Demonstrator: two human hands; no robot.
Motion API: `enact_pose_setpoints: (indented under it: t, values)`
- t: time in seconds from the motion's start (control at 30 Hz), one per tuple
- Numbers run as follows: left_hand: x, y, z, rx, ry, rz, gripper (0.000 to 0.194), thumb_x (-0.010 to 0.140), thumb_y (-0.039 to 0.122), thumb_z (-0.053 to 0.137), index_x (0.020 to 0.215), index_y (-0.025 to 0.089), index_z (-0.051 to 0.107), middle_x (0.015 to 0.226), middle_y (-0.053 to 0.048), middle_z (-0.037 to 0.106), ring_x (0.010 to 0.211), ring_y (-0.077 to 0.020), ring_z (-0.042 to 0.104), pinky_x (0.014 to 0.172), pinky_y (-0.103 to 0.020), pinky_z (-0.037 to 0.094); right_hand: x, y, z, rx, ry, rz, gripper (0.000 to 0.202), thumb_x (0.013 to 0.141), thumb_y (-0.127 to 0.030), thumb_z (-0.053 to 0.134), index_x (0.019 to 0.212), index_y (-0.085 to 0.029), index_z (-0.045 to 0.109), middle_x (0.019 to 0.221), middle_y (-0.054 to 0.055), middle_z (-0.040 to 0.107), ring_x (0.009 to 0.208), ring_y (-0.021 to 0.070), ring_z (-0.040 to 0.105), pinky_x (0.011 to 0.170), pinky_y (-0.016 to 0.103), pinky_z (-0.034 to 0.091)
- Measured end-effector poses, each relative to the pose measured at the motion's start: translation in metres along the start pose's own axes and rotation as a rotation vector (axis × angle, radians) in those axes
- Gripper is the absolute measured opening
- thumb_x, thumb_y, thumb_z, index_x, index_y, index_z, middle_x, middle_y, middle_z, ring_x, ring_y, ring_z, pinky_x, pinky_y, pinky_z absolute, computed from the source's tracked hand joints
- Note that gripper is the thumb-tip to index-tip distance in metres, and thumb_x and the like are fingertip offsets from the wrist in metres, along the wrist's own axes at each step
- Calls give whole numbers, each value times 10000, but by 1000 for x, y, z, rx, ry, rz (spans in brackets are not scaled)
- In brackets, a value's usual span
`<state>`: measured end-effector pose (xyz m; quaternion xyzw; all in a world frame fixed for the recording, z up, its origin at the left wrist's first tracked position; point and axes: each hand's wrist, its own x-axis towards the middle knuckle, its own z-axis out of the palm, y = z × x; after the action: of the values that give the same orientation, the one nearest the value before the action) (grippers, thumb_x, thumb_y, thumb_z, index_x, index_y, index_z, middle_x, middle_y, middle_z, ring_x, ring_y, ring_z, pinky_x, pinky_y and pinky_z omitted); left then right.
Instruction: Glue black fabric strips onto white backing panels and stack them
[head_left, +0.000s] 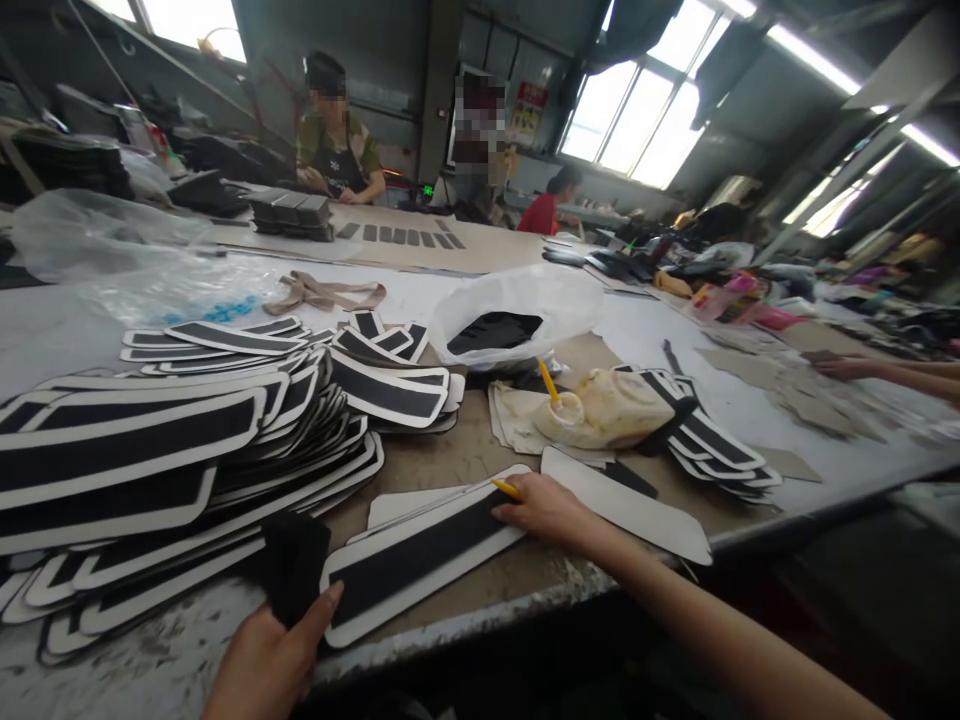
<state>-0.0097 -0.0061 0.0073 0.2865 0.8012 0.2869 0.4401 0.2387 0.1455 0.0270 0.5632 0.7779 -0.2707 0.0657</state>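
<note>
1. Holds black pieces [295, 565] in the left hand [266, 655], fingers curled around, thumb touching the left end of the long black panel [431, 560].
2. Pinches a yellow stick [506, 489] in the right hand [551, 510], fingers nearly closed, at the panel's right end.
3. Has that panel near the front edge of the surface [161, 655].
4. Has big piles of panels [127, 440] toward the left edge.

1. Lower left: black strips [296, 560] hide some fingers of the left hand [271, 645].
2. Left edge: cuts off several white-bordered panels [127, 445].
3. Right edge: crops a co-worker's arm [911, 375].
4. Top centre: poster [529, 112] lettering is unreadably small.
</note>
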Motion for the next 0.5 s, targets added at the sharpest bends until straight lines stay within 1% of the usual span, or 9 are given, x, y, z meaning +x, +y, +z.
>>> enact_pose_setpoints:
  t: [0.17,0.27,0.4,0.5]
  values:
    - [0,3,-2,40,-13,-82,518,640,610,515,314,238,361,309,9,393,415,-180,429,558,-317,311,0,3,0,16,-16,-23,172,722,-327,554,757,-164,596,743,32,620,690,162,559,586,230,332]
    - [2,3,-2,34,-5,-88,543,619,625,528,283,229,372,307,-9,417,427,-191,445,581,-328,317,0,4,1,21,-27,-31,176,730,-326,548,762,-160,595,740,32,620,685,160,555,584,231,331]
    - [1,5,-1,37,4,-107,534,557,661,555,286,237,377,295,-1,400,410,-187,424,560,-326,312,-1,4,0,20,-39,-41,177,744,-321,535,777,-157,595,759,35,617,689,156,548,589,231,331]
    - [-1,9,0,37,2,-123,498,569,640,548,316,254,360,293,14,385,405,-182,414,550,-318,309,0,5,-1,12,-54,-47,175,748,-312,531,794,-156,595,780,38,618,700,155,550,599,230,337]
